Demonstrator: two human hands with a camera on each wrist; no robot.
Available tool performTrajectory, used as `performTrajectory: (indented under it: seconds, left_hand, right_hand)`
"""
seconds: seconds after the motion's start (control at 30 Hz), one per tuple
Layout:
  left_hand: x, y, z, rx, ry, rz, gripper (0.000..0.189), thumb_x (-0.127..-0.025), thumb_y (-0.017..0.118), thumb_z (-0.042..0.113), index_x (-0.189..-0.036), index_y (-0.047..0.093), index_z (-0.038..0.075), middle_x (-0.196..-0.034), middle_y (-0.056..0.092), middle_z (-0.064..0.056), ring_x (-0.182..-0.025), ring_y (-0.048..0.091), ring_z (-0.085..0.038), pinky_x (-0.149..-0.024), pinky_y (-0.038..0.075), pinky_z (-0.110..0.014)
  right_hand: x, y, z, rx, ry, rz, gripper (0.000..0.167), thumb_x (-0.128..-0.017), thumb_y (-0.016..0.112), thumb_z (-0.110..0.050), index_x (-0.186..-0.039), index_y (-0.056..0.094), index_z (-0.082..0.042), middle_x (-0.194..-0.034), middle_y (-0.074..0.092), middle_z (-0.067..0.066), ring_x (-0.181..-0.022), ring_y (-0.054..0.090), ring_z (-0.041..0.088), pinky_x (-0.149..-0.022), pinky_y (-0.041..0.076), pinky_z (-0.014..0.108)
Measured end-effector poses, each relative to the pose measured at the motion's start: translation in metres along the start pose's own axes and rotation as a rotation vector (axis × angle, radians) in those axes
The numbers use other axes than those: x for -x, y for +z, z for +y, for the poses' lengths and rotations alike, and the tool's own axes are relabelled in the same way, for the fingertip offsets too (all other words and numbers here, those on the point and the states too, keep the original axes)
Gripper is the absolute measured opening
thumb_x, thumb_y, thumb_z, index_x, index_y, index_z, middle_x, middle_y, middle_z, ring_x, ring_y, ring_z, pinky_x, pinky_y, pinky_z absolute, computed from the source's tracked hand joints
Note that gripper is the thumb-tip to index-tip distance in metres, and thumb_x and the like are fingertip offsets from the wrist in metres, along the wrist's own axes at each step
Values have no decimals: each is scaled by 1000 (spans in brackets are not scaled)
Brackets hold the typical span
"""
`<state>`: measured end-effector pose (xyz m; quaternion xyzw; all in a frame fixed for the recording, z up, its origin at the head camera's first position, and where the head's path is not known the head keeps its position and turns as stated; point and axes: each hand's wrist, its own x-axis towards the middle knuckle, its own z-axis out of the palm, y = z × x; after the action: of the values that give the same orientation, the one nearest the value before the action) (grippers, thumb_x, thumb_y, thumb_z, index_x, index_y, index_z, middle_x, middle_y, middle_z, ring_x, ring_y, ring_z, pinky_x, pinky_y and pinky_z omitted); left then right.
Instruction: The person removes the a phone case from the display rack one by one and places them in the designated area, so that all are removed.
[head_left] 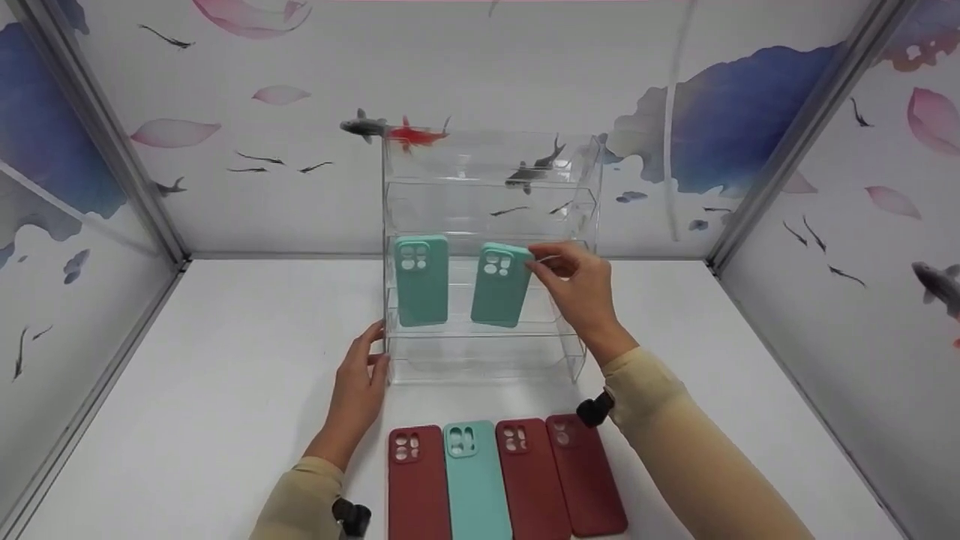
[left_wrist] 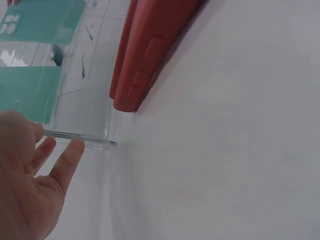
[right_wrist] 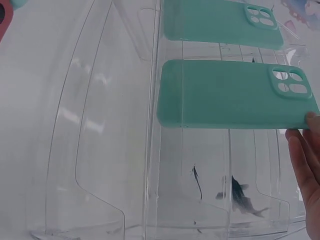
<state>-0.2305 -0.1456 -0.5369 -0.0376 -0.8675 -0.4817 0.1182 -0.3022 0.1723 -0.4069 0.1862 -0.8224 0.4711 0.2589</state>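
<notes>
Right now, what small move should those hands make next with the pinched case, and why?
Probably, the right hand should straighten the pinched case a little: it leans sideways, while the other case beside it stands almost straight. The pinched one's lower end seems to rest in the rack, and the left hand touches the rack's side, which may help steady it.

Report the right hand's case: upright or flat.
Upright, slightly tilted: the teal case has its camera cutouts uppermost, and the right hand pinches its top corner.

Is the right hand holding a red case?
No, the right hand pinches a teal case by its top corner.
</notes>
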Motion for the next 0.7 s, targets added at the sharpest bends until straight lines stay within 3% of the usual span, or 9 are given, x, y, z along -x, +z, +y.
performTrajectory:
  seconds: [0.27, 0.43, 0.6, 0.7]
  left_hand:
    - [-1, 0, 0, -8, -3, 1, 56, -107, 56, 12, -159, 35, 18, -152, 52, -10, -126, 64, -31, -108, 56, -44]
    - [-1, -1, 0, -11, -1, -1, 55, -108, 54, 14, -159, 35, 19, -152, 51, -10, -126, 64, -30, -107, 56, -44]
    - [0, -2, 0, -8, -5, -6, 55, -108, 54, 15, -159, 34, 20, -153, 50, -9, -126, 63, -30, -107, 56, -44]
    - [1, -1, 0, -8, -8, -6, 55, -108, 55, 15, -159, 35, 20, -153, 51, -9, -126, 63, -30, -107, 56, -45]
  right_hand:
    - [-1, -22, -7, -79, -6, 28, 21, -91, 81, -16, -111, 79, -11, -104, 79, 5, -88, 76, 19, -81, 61, 16]
    - [0, -38, -12, -74, -8, 55, 22, -90, 81, -9, -111, 78, -7, -103, 79, 8, -85, 76, 16, -80, 62, 17]
    - [9, -53, -31, -97, 71, 36, 23, -91, 77, -1, -113, 76, 3, -105, 76, 18, -85, 75, 17, -79, 61, 16]
    - [13, -61, -27, -99, 121, 11, 24, -92, 77, -2, -115, 75, 3, -107, 76, 20, -86, 76, 19, -80, 62, 16]
